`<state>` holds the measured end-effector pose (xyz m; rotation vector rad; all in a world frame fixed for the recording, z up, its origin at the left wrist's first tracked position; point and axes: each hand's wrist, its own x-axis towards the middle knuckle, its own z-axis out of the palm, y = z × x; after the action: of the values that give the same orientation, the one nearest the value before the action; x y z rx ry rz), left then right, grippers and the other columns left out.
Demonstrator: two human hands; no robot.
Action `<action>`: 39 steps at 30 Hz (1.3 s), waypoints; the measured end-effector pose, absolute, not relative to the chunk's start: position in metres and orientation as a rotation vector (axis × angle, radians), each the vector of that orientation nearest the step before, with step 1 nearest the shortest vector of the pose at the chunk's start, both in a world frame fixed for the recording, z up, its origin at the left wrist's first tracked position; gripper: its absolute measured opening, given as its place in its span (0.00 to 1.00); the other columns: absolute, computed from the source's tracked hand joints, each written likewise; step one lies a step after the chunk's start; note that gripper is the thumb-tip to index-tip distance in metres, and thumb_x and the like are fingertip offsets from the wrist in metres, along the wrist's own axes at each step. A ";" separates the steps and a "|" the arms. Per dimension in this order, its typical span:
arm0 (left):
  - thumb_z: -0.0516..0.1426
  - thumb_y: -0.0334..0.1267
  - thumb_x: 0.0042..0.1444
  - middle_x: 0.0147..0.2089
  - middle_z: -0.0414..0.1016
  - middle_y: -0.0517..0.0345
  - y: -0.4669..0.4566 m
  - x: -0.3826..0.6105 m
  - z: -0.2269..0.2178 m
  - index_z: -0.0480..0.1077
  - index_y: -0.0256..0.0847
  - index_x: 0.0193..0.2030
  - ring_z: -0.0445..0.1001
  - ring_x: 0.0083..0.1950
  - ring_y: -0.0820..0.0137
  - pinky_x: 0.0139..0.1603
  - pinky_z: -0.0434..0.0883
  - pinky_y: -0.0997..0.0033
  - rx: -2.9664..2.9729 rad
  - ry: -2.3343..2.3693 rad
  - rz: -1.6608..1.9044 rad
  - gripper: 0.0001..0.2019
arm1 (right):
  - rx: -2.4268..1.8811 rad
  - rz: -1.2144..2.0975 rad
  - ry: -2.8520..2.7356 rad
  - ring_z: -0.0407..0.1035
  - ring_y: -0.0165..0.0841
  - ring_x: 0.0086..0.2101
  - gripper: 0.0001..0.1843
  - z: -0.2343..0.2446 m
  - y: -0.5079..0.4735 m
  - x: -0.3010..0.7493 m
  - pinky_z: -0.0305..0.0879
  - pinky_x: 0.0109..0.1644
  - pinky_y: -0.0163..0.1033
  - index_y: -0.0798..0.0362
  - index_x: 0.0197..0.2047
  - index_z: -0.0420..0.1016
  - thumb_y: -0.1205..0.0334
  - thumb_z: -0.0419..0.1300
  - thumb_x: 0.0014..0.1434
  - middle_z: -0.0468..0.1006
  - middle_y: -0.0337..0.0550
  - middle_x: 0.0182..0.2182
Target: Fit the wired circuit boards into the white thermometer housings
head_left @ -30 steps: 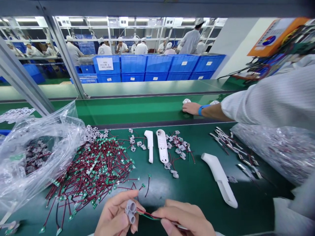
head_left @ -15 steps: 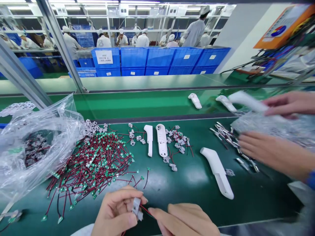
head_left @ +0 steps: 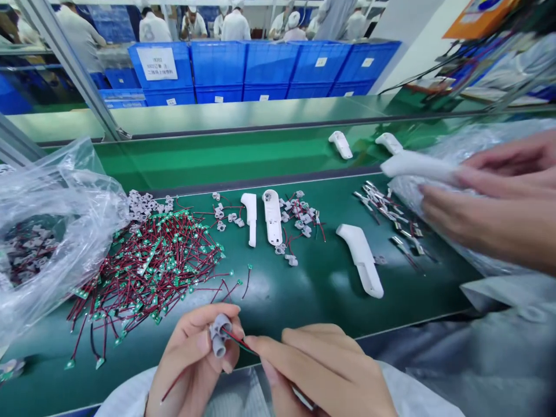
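Observation:
My left hand (head_left: 191,353) pinches a small grey plastic holder (head_left: 219,336) with tube-like openings between thumb and fingers. Red and dark wires (head_left: 240,341) run out of the holder to my right hand (head_left: 324,368), whose thumb and forefinger are closed on them. A dark, shiny piece (head_left: 303,398) shows under my right fingers; its kind is unclear. One more red wire (head_left: 174,387) hangs below my left hand. Beyond the hands lies a large pile of red-wired green circuit boards (head_left: 160,260), beside loose grey holders (head_left: 150,205).
White handheld casings (head_left: 360,260) lie on the green bench, near metal parts with wires (head_left: 382,202). At left is a clear plastic bag (head_left: 73,202) of parts. On the right, a co-worker's hands (head_left: 499,202) hold a white casing (head_left: 419,168). Blue bins (head_left: 219,66) stand behind.
The view has tipped downward. The grey holder has turned in my left hand, so its round openings now show. The co-worker's hands have come together around the white casing.

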<state>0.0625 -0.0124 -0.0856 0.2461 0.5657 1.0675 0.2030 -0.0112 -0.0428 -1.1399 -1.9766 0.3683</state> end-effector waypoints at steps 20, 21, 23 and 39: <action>0.61 0.36 0.46 0.30 0.72 0.61 -0.012 0.067 -0.073 0.72 0.39 0.34 0.66 0.29 0.81 0.29 0.65 0.86 0.485 0.637 1.135 0.07 | -1.131 0.237 -2.041 0.59 0.22 0.12 0.13 -0.036 -0.005 0.205 0.54 0.15 0.33 0.53 0.26 0.71 0.77 0.49 0.50 0.67 0.33 0.10; 0.61 0.36 0.45 0.30 0.72 0.61 -0.012 0.066 -0.073 0.72 0.39 0.33 0.66 0.29 0.80 0.30 0.65 0.86 0.497 0.656 1.128 0.07 | -1.137 0.214 -2.057 0.60 0.22 0.12 0.14 -0.035 -0.006 0.207 0.54 0.15 0.33 0.51 0.26 0.71 0.77 0.49 0.50 0.67 0.32 0.10; 0.61 0.36 0.45 0.30 0.71 0.61 -0.013 0.065 -0.072 0.72 0.39 0.31 0.65 0.29 0.80 0.30 0.64 0.85 0.504 0.681 1.116 0.06 | -1.163 0.173 -2.079 0.62 0.21 0.13 0.14 -0.035 -0.007 0.209 0.55 0.15 0.32 0.50 0.27 0.70 0.76 0.48 0.50 0.68 0.32 0.11; 0.63 0.35 0.43 0.29 0.70 0.62 -0.017 0.062 -0.064 0.73 0.41 0.31 0.65 0.27 0.81 0.28 0.64 0.86 0.530 0.673 1.153 0.07 | -0.973 0.173 -2.248 0.64 0.24 0.15 0.10 -0.031 -0.008 0.223 0.63 0.20 0.29 0.53 0.34 0.68 0.75 0.50 0.52 0.68 0.36 0.12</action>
<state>0.0622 -0.0171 -0.0642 0.5303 0.6731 1.1527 0.2228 -0.0082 -0.0311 -0.9727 -2.2482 0.1733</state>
